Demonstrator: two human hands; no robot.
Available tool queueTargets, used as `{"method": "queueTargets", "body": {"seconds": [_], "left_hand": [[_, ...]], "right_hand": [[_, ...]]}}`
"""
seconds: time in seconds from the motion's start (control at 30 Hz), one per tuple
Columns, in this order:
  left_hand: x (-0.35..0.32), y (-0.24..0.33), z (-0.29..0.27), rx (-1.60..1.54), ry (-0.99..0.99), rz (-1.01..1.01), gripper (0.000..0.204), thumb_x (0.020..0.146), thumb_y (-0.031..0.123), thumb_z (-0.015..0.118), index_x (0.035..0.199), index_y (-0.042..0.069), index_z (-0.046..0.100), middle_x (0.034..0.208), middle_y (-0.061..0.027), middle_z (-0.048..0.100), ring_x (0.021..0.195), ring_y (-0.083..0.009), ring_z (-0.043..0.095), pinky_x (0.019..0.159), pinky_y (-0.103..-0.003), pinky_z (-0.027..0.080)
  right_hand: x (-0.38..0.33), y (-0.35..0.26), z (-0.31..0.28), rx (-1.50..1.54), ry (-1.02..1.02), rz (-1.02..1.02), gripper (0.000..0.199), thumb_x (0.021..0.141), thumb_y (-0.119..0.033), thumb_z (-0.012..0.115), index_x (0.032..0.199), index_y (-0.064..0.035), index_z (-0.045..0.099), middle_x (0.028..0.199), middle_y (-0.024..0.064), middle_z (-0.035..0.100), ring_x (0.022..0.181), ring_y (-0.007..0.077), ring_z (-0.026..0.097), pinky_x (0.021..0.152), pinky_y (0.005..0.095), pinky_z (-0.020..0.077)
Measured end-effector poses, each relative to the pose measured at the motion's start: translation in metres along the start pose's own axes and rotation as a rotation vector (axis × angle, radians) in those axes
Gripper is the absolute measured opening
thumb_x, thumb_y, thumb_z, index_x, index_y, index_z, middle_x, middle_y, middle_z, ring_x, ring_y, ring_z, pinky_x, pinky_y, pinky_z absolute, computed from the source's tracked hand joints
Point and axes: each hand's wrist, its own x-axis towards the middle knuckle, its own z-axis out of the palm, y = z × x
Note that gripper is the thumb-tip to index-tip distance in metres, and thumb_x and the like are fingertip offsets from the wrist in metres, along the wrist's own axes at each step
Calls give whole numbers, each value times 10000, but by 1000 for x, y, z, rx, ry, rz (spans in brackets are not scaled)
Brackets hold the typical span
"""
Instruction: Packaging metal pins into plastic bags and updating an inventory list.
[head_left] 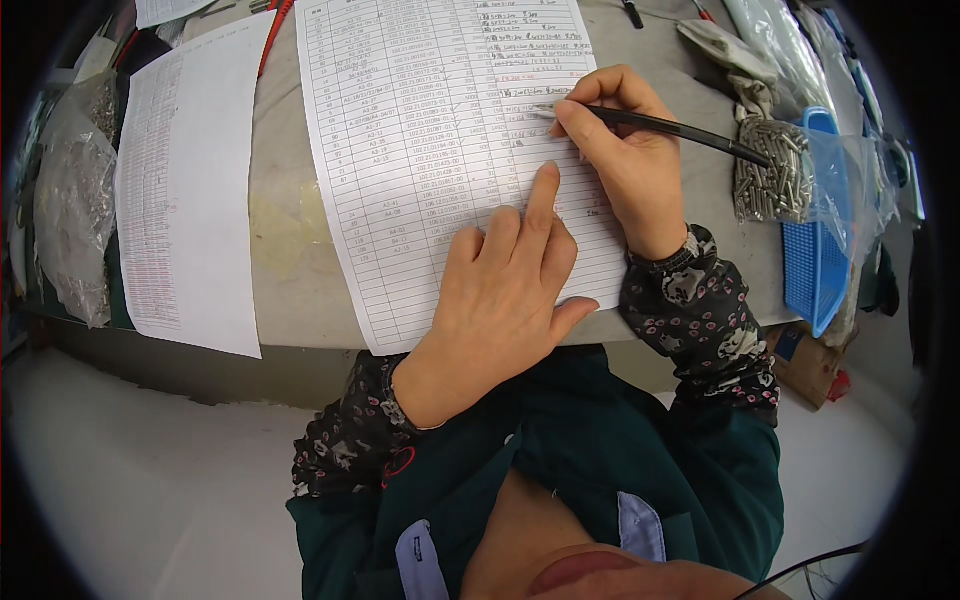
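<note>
A printed table sheet (400, 300) with handwritten entries lies in front of me on the cloth-covered table. My right hand (640, 165) grips a black pen (690, 130), its tip at the handwritten rows near the sheet's right side. Flat on the lower half of the paper rests my left hand (495, 290), holding nothing. Its index finger stretches toward the rows just below the pen, the thumb is spread to the right, and the other fingers are partly bent.
Left of the sheet lies another printed page (190, 200), beside a clear plastic bag (75, 200). At right, metal screw-like parts (775, 170) sit near a blue plastic basket (822, 275) and a crumpled cloth (722, 52). A cardboard box (805, 365) is below the table edge.
</note>
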Motion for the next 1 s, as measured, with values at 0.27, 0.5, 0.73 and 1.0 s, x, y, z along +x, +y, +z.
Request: {"method": "queueTargets", "body": {"seconds": [0.27, 0.5, 0.73, 1.0], "left_hand": [[-1, -2, 1, -23, -5, 1, 683, 600, 427, 730, 1042, -52, 524, 1386, -173, 358, 863, -251, 448, 726, -344, 404], [-2, -2, 1, -27, 1, -2, 684, 596, 422, 733, 1045, -51, 526, 1381, -174, 368, 857, -250, 445, 730, -343, 400], [-2, -2, 2, -31, 11, -4, 678, 592, 414, 735, 1044, -48, 528, 1377, -174, 375, 862, -245, 446, 737, -343, 398], [-2, -2, 2, -42, 3, -8, 670, 593, 409, 734, 1035, -52, 531, 1373, -177, 375, 867, -247, 451, 746, -347, 400]], "right_hand": [[-1, -2, 0, 9, 4, 7, 120, 796, -81, 642, 789, -9, 547, 698, -14, 550, 646, 44, 510, 567, 197, 408], [-1, 5, -3, -122, 14, -48, 142, 777, -87, 643, 728, -21, 526, 651, -40, 505, 606, 27, 407, 524, 194, 340], [-1, 6, -2, -176, -9, -67, 144, 742, -83, 641, 700, -22, 519, 611, -34, 492, 571, 31, 400, 495, 205, 334], [-1, 6, -1, -207, -29, -77, 147, 742, -76, 641, 687, -22, 516, 596, -33, 488, 551, 32, 395, 476, 204, 326]]}}
